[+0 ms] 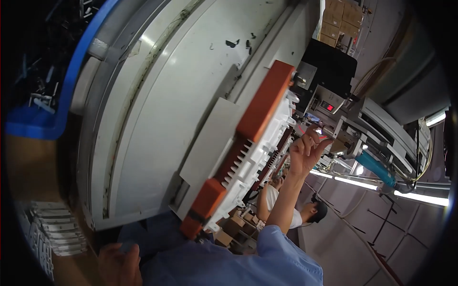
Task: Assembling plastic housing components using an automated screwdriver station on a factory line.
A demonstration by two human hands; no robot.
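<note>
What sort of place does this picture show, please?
It is probably a factory workshop. A teal machine cylinder near the raised right hand, stacked white parts at lower left, and piled cardboard boxes suggest this.

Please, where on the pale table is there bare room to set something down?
The widest bare patch of the pale table lies between its outer rim and the white plate beside the orange blocks. Black scraps lie toward its upper end. Around the right hand, near the teal cylinder, it is crowded.

Glaring tube light (422,198), darkened edges
</note>
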